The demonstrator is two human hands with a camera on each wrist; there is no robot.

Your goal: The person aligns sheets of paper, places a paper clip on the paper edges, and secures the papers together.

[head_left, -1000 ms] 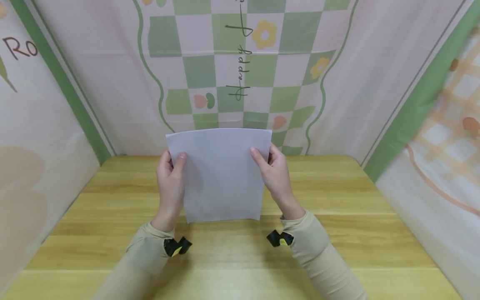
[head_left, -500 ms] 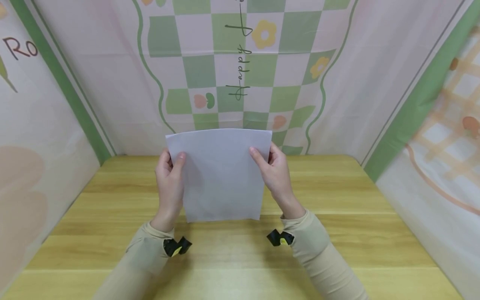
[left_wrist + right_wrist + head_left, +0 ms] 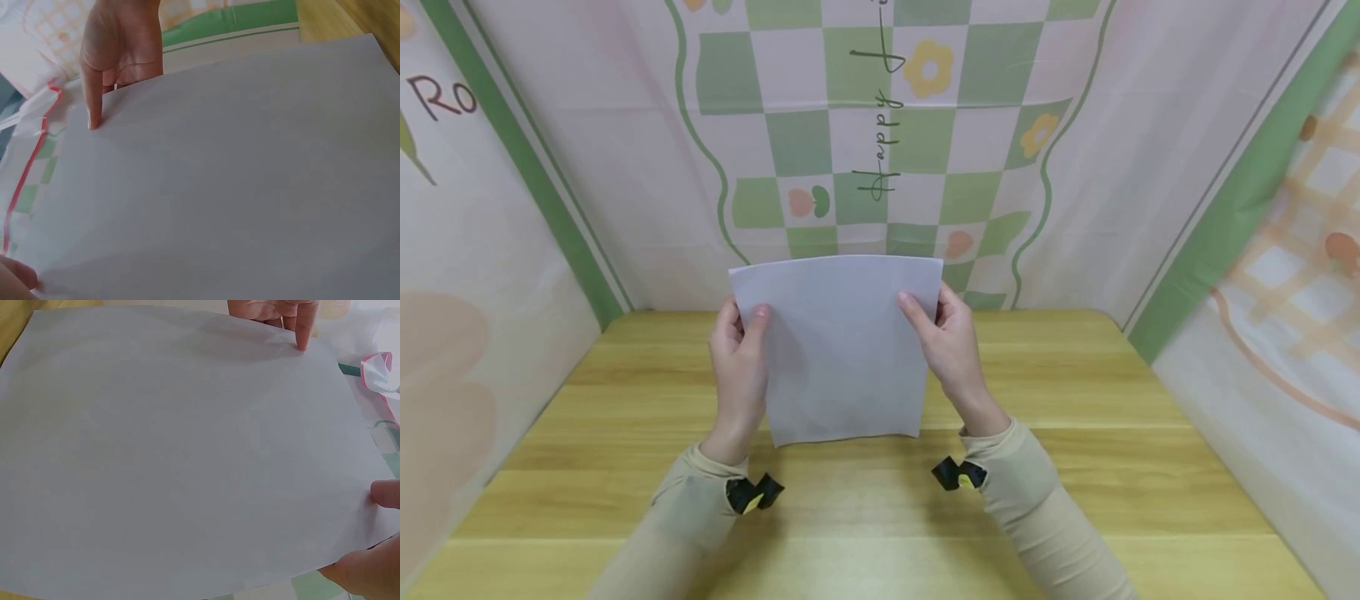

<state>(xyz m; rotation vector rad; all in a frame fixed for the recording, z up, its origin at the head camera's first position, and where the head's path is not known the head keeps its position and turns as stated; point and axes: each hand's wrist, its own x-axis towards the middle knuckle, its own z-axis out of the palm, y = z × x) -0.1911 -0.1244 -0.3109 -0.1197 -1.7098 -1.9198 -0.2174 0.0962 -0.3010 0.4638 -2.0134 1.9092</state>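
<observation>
A blank white sheet of paper (image 3: 842,358) is held up in front of me, tilted, its top edge slightly bowed. My left hand (image 3: 739,371) pinches its left side near the top, thumb on the near face and fingers behind. On the opposite side my right hand (image 3: 953,354) grips the paper in the same way. In the left wrist view the sheet (image 3: 231,181) fills most of the picture, with the right hand (image 3: 125,50) at its far edge. The right wrist view shows the paper's plain face (image 3: 187,456) and my right thumb (image 3: 386,494) pressing on it.
Below the paper lies a wood-grain table (image 3: 850,517). Behind it hangs a green-and-white checkered cloth (image 3: 917,142) with flowers and lettering. Printed cloth walls stand at the left (image 3: 482,333) and right (image 3: 1285,333). Each sleeve cuff has a black device, the left one (image 3: 754,495) included.
Both hands keep their hold on the paper and stay nearly still. The sheet shifts only very slightly.
</observation>
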